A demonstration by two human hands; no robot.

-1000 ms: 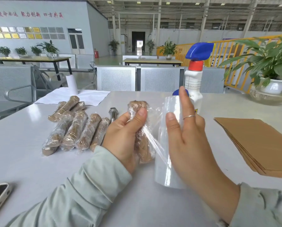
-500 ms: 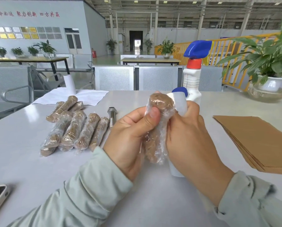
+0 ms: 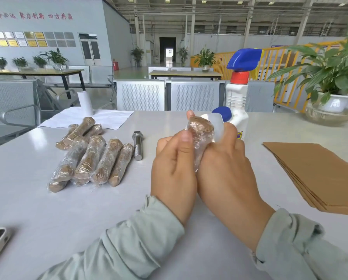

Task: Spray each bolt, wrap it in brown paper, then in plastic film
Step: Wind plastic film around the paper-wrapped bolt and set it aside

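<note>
Pale grey and glossy, the surface [image 3: 38,209] stretches toward a bright factory hall with metal benches behind it. Both hands meet just above it at centre, forearms in light green sleeves angling in from the lower edge. The left hand [image 3: 173,170] stands knuckles outward, its thumb pressed up against the side of a wrapped bolt [image 3: 201,136] held upright, brown paper showing through shiny plastic film. The right hand [image 3: 227,170] curls round the bundle's other side, one fingertip showing behind its top. A film roll [image 3: 217,126] sits just behind the bundle; whether the right hand also holds it cannot be told. To the left lie the finished wrapped bolts [image 3: 90,158], with one bare bolt [image 3: 138,145] beside them. A spray bottle [image 3: 236,98] stands behind the hands, and a brown paper stack [image 3: 318,172] lies right.
</note>
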